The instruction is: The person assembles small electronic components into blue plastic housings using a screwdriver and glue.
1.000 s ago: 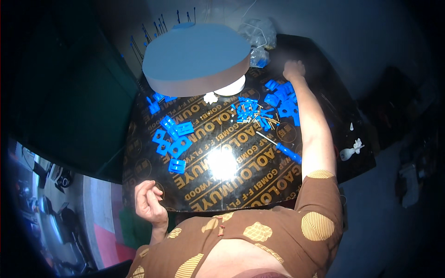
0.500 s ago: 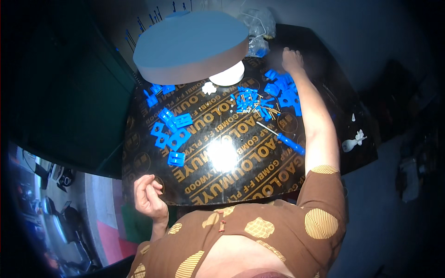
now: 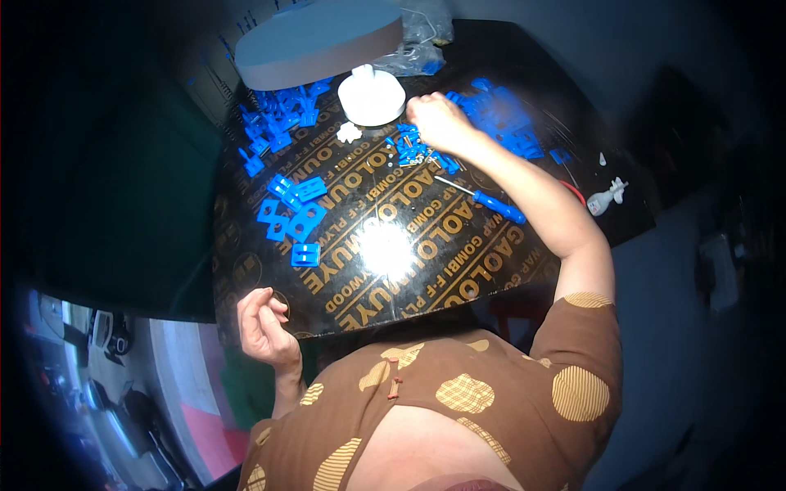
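Observation:
My right hand (image 3: 438, 120) is above the far edge of a heap of small blue parts and screws (image 3: 416, 149), with its fingers curled inward; anything inside them is hidden. Under my right forearm lies a screwdriver (image 3: 499, 208) with a blue handle. At the table's near left edge is my left hand (image 3: 268, 329), fingers folded toward the thumb; what they hold, if anything, does not show. Beyond it sits a small group of blue plastic blocks with holes (image 3: 305, 219). Larger blue pieces (image 3: 499, 114) are spread to the right of my right hand.
A grey-topped lamp (image 3: 319, 41) with a white base (image 3: 372, 98) stands at the back. Near it are more blue parts (image 3: 278, 119), a white lump (image 3: 350, 132) and clear plastic bags (image 3: 417, 53). A small white bottle (image 3: 606, 199) lies by the right edge.
My right hand has come left and nearer, from the far right of the table to the heap of small parts. My left hand keeps its pose. The view has shifted slightly.

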{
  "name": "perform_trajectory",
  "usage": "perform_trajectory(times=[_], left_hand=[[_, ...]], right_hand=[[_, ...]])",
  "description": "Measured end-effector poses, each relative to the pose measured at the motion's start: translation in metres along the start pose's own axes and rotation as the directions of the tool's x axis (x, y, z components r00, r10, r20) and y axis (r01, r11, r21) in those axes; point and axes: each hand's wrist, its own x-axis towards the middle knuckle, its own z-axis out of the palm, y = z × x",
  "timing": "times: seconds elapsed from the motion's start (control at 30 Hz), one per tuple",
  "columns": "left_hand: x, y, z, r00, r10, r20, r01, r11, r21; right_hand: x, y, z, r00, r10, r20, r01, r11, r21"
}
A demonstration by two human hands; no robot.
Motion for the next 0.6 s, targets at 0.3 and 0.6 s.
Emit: perform_trajectory(times=[0.3,0.6], left_hand=[[-0.003,0.000,-0.002,1.000,0.018,0.007,-0.018,1.000,0.008],[-0.003,0.000,-0.002,1.000,0.009,0.006,-0.009,1.000,0.004]], right_hand=[[-0.023,-0.025,-0.012,0.999,-0.033,0.021,0.034,0.999,-0.032],[-0.039,0.036,-0.042,0.988,0.147,-0.049,-0.150,0.986,-0.070]])
